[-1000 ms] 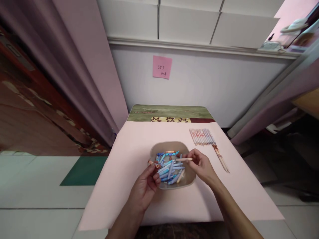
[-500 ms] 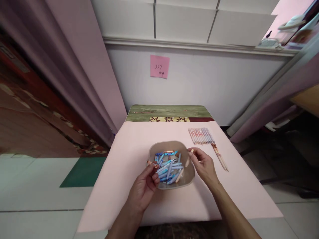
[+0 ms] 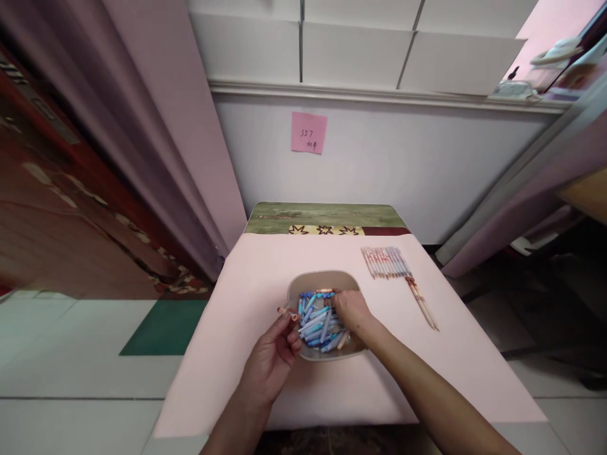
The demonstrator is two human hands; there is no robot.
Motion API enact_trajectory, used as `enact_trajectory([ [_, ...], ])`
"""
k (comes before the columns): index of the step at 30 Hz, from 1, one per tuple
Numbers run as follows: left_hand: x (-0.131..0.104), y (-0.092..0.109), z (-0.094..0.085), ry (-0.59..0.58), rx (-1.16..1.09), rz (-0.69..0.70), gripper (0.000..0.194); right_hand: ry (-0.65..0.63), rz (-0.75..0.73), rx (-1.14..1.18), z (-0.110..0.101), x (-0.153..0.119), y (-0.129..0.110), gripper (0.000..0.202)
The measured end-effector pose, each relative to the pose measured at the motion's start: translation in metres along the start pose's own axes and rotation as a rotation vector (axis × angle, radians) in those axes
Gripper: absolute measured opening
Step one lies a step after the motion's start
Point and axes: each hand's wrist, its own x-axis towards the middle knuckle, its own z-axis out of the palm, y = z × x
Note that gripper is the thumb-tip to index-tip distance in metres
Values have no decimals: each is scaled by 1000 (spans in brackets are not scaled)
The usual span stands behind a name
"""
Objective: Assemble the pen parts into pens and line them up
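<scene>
My left hand [image 3: 271,357] pinches a short peach-brown pen barrel [image 3: 287,313] between thumb and fingers, by the left rim of a beige bin [image 3: 303,280]. The open end of the barrel points to the right. My right hand [image 3: 351,309] reaches down into the right side of the bin with its fingers curled among the parts; the fingertips and whatever they hold are hidden. Many blue, light-blue and lilac pen parts [image 3: 322,325] lie loose in the bin, with a few peach ones among them.
A row of assembled pens [image 3: 385,262] lies at the right of the pink-covered table [image 3: 246,278], with a couple of peach pens [image 3: 422,303] slanting below it. Behind stands a white wall with a pink note [image 3: 308,133]. A purple curtain [image 3: 175,126] hangs at left.
My right hand has moved left and down from the bin's right rim into the bin; the small cream piece it held is out of sight. My left hand keeps the pen barrel.
</scene>
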Motion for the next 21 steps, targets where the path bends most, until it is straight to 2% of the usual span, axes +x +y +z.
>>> enact_trajectory([
  [6,1,1,0,2,-3,7,7,28,-77,20,-9,-7,-4,21],
  [11,3,1,2,-4,-1,8,8,45,-213,43,-18,-9,-16,19],
  [21,1,-1,2,-1,37,52,4,50,-306,-4,-5,-2,-52,19],
])
